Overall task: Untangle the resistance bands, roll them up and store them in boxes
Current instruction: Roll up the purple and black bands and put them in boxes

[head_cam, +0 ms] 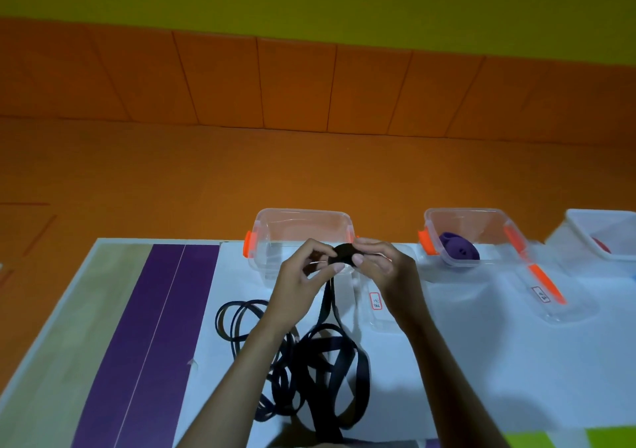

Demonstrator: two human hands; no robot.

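A black resistance band lies in loose tangled loops (320,372) on the white table. Its upper end is wound into a small black roll (345,253), lifted in front of a clear box with orange clips (299,220). My left hand (306,272) pinches the band just left of the roll, and my right hand (382,265) grips the roll from the right. Two strands run from the roll down to the tangle. A second clear box (481,222) at the right holds a rolled purple band (457,249).
A white bin (585,223) with something red inside stands at the far right. Clear lids with labels (377,301) and an orange-edged lid (547,285) lie before the boxes. A purple strip (148,337) covers the table's left part. Orange floor lies beyond the table.
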